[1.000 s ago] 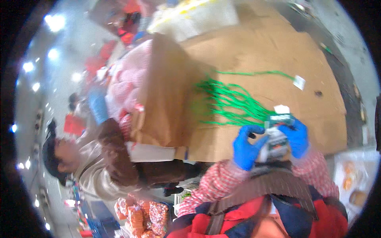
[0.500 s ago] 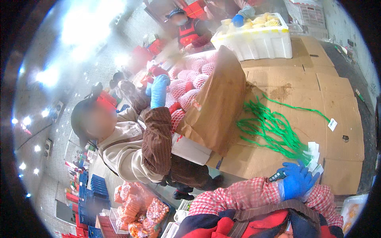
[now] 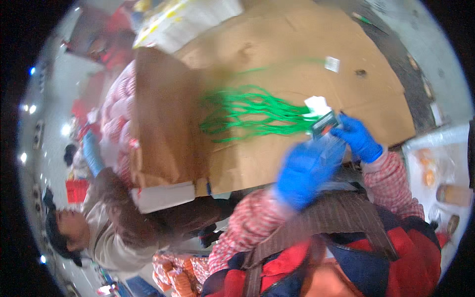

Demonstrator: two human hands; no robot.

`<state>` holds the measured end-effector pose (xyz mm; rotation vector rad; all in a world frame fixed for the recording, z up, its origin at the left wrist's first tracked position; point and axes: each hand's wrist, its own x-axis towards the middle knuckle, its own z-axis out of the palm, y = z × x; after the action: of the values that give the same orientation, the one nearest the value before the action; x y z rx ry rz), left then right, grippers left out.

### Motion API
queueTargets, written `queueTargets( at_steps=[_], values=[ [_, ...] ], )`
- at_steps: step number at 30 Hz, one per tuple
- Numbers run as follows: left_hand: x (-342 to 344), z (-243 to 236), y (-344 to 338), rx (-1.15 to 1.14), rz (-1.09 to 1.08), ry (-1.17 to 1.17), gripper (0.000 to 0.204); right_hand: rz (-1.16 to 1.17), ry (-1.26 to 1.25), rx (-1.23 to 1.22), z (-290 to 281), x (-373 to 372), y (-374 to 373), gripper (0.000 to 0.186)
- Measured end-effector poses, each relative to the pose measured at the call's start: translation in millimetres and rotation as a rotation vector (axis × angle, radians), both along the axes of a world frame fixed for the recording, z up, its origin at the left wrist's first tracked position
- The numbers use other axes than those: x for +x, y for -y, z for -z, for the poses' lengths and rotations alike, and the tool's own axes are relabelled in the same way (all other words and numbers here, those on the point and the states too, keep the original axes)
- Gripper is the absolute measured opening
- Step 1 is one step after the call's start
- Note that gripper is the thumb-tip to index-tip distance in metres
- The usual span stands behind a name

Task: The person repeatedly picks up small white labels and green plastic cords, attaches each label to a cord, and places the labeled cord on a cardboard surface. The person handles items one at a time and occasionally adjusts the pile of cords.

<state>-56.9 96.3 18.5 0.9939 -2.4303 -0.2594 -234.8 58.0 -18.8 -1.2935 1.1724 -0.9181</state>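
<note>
My right hand (image 3: 358, 139), in a blue glove, pinches the edge of a small dark-bordered flat piece (image 3: 324, 124) whose exact kind I cannot make out. My left hand (image 3: 303, 173), gloved in blue too, is smeared by motion just below it, so its fingers do not show clearly. Something clear, like plastic film (image 3: 330, 151), shows between the hands. Beyond the flat piece lies a bundle of green mesh net strips (image 3: 262, 113), with white tags (image 3: 316, 106) at its near right end.
Brown cardboard (image 3: 297, 44) covers the table. On the left stand a brown paper sheet (image 3: 166, 119) and net-wrapped fruit (image 3: 118, 99), beside a co-worker (image 3: 114, 213). A white foam box (image 3: 188, 22) is at the back, a lined white bin (image 3: 440, 153) at the right.
My view has turned, shifting the table leftward. My hands, earlier crossed close to my body, have moved apart and out toward the tags, with the flat piece now held near them.
</note>
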Motion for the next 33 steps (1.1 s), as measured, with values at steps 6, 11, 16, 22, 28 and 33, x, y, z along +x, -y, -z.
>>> queueTargets(
  at_steps=[6,11,16,22,28,33],
  values=[
    [69,58,29,0.108,-0.473,-0.182,0.030,0.118,0.613,-0.071,5,-132,-46,0.004],
    [34,120,54,0.064,-0.408,-0.094,0.030,-0.070,0.623,-0.168,-15,-121,-58,0.009],
    [21,134,82,0.136,-0.393,0.013,0.033,0.143,0.169,0.072,-6,-85,-55,0.019],
    [43,107,86,0.057,-0.459,-0.279,0.023,0.203,0.250,0.138,1,-64,-25,0.024],
    [46,70,74,0.115,-0.325,-0.475,0.025,-0.122,0.091,-0.184,1,-24,10,0.039],
    [53,52,72,-0.109,-0.401,-0.300,0.027,-0.232,-0.177,0.056,14,6,35,0.034]
  ],
)
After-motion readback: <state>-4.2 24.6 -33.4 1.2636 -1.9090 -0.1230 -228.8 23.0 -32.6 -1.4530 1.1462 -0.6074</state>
